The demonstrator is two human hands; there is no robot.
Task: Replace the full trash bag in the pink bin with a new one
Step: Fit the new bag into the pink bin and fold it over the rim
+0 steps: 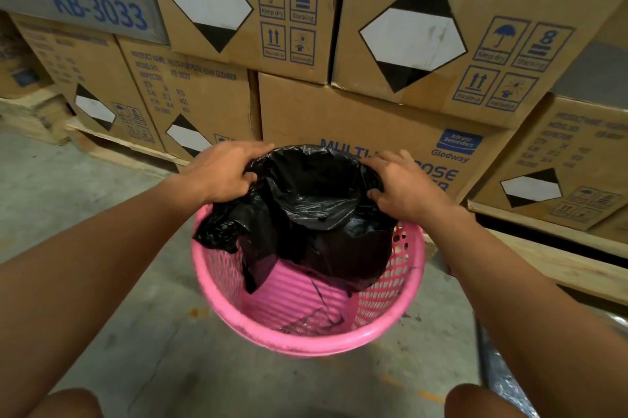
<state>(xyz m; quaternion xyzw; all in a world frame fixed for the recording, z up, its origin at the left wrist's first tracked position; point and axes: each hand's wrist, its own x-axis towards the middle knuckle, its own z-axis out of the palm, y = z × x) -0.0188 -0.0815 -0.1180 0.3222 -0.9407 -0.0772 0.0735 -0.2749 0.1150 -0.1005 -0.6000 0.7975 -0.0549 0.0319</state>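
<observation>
Two hands work one black trash bag (316, 210), which sits in the mouth of the pink bin (306, 343), draped over the bin's far rim and hanging only partway down inside, so the ribbed pink bottom shows bare at the near side. The left hand (224, 169) pinches the bag's edge at the far-left of the bin; the right hand (404, 186) is closed on the film at the far-right, the two held apart across the opening. The bag looks thin, limp and very light, probably slick and easy to tear on the lattice wall, so the hem near the rim seems the sensible place to grip and stretch it. A loose flap spills over the bin's left rim. Behind the bin stand stacked cardboard boxes (373, 118) on wooden pallets. The bin's far rim is hidden under plastic, the fingertips are buried in folds, and no full bag is in view.
</observation>
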